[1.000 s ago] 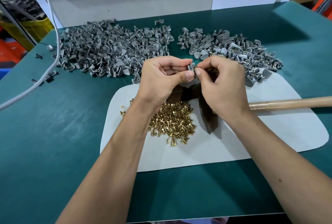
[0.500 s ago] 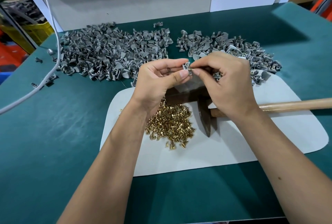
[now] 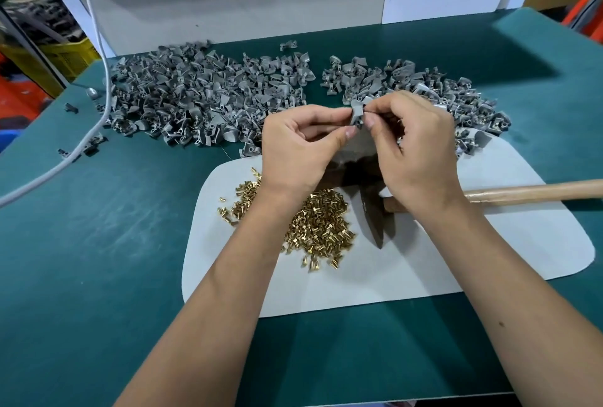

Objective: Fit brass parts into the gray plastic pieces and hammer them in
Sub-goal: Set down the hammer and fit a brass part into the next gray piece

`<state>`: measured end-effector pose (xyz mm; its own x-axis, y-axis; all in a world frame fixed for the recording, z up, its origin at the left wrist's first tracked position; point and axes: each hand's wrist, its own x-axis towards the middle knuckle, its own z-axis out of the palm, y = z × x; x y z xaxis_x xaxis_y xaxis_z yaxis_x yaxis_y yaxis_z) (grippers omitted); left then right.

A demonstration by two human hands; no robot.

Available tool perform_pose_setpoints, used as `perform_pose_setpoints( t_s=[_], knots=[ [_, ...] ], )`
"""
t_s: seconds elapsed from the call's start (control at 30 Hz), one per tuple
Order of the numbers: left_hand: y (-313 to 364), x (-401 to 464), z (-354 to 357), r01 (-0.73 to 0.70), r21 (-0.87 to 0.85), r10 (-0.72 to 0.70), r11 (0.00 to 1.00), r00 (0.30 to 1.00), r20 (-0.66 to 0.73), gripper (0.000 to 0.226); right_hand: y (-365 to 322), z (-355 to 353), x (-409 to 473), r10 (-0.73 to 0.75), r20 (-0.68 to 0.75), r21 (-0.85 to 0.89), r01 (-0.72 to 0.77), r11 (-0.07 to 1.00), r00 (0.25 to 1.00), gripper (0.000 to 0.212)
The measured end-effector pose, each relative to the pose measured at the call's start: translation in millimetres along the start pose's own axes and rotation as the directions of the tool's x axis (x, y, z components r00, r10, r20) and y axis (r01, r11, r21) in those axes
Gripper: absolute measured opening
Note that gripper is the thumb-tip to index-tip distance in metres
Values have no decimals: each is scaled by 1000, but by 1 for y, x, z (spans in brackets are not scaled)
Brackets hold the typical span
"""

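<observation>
Head view: left hand pinches a gray piece at twelve o'clock above the brass parts, steadying it while right hand pinches there too, likely seating brass; hammer waits alongside.

White cable — yellow crate

One small gray plastic piece is held up in the air between two hands, pinched at both sides. Behind it, two big heaps of the same gray pieces lie on the green table, one at left and one at right. The brass parts, short and shiny, lie in a loose pile on the white mat. The hammer lies beside this pile, its wooden handle pointing to the right
</observation>
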<state>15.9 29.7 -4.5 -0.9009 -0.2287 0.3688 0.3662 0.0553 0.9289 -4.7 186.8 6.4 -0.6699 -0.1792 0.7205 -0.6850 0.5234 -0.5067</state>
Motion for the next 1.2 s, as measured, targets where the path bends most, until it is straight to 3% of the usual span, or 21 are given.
perform_pose_setpoints(
  t_s=[0.2,0.83,1.0,1.1,1.2],
  knots=[
    [1,-2,5,29,4,-28,1000,998,-50,16,-3,3,-2,14,-29,-20,-15,1000,999,9],
    [6,-6,8,101,15,-100,995,995,-26,12,-7,6,-5,101,-30,-30,-102,994,994,7],
    [7,-5,7,21,277,-34,961,999,39,25,-3,4,-2,151,48,-8,-150,989,987,10],
    [7,-7,10,-20,394,33,919,999,-28,24,-2,-2,1,155,143,42,-163,986,977,13],
    [7,-5,4,18,421,15,907,997,-76,35,1,-16,5,141,275,51,-161,986,951,17]
  ],
)
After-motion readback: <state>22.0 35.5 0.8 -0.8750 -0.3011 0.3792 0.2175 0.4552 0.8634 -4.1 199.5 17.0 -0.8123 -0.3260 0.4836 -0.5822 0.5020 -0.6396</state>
